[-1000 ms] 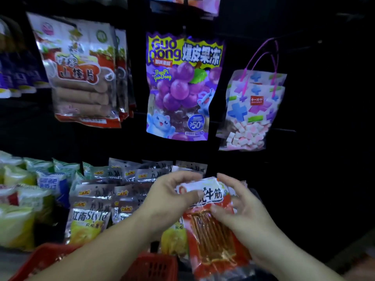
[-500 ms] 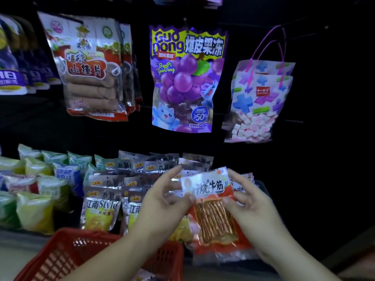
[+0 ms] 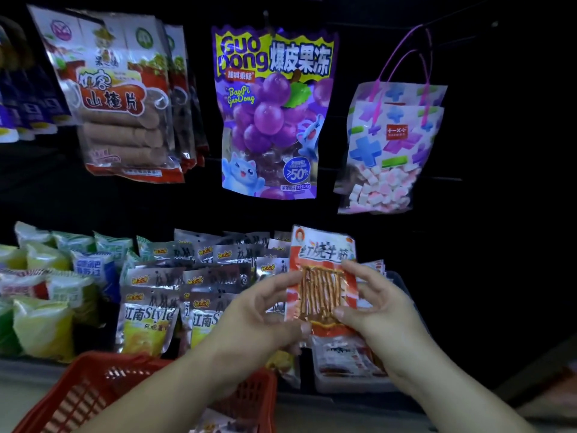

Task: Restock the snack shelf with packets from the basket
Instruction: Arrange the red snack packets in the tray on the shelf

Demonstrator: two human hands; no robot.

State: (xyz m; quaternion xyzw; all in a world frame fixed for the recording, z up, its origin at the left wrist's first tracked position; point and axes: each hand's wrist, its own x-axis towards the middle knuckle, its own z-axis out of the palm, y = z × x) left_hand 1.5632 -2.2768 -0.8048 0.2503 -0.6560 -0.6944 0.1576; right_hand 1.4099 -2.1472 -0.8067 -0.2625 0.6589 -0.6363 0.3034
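Note:
A red and white packet of brown strips stands upright over the lower shelf, held from both sides. My left hand pinches its left edge. Its right edge sits in the fingers of my right hand. Directly below the packet lies a clear tray with more of the same red packets. The red plastic basket sits at the bottom left in front of the shelf, and a packet shows inside it near the frame's lower edge.
Silver and yellow packets fill the shelf left of my hands, with green and blue ones further left. Hanging above are hawthorn packs, a purple grape jelly bag and a candy bag. The right side is dark.
Both hands have lifted the red packet up and forward toward the shelf, and it now stands upright. More of the basket shows at the bottom left.

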